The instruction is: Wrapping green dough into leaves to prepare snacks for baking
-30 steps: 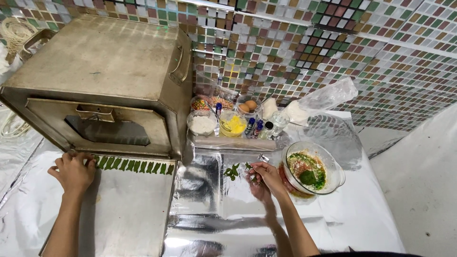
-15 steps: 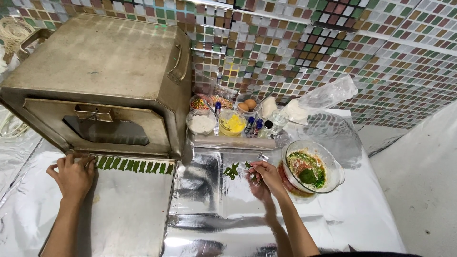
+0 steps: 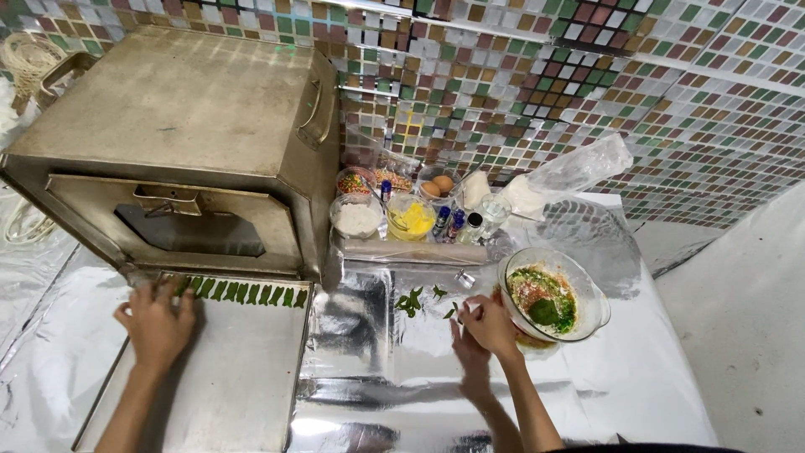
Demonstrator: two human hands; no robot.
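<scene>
Hands are barely shifting from a second ago. Your left hand (image 3: 157,323) is staying spread flat, holding nothing, on the metal tray (image 3: 226,377) by the row of green leaves (image 3: 243,293) under the oven (image 3: 176,143). Your right hand (image 3: 486,323) is still pinching small, fingertips at the loose leaves (image 3: 412,300) on the foil-covered surface (image 3: 377,394), beside the glass bowl (image 3: 587,289). Leaf laying is continuing, not yet finished.

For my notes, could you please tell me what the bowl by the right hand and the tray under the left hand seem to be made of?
Bowl: likely clear glass, since the green and red filling shows through its shiny wall. Tray: apparently dull grey metal, with a matte sheen.
</scene>
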